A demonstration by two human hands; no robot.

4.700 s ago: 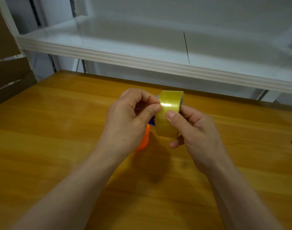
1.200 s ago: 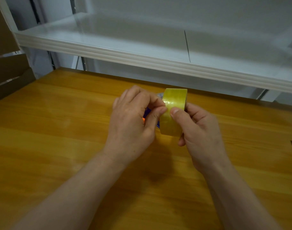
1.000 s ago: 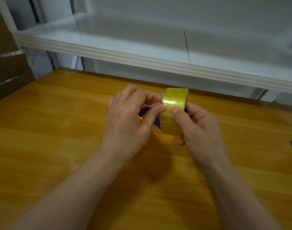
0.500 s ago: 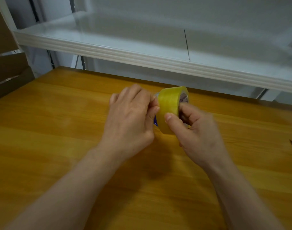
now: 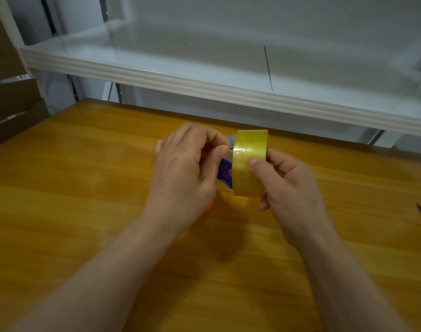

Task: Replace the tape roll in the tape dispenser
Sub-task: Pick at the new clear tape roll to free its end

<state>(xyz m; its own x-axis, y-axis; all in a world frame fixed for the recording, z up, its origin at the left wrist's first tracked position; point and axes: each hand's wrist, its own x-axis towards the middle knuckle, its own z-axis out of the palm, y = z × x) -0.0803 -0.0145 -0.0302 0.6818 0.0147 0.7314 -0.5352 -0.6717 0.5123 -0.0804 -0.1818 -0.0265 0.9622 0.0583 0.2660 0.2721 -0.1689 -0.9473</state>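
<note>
Our right hand (image 5: pixel 288 188) clamps the tape roll (image 5: pixel 249 164) over the table (image 5: pixel 85 188) centre, thumb on its face, likely stopping spin. Left hand (image 5: pixel 180 173) grips the half-hidden tape dispenser (image 5: pixel 225 172), fingertips (image 5: pixel 219 152) pinched at the roll's left edge.

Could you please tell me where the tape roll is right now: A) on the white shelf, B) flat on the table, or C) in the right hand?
C: the right hand grips the roll, thumb on its outer face and fingers behind it.
</note>
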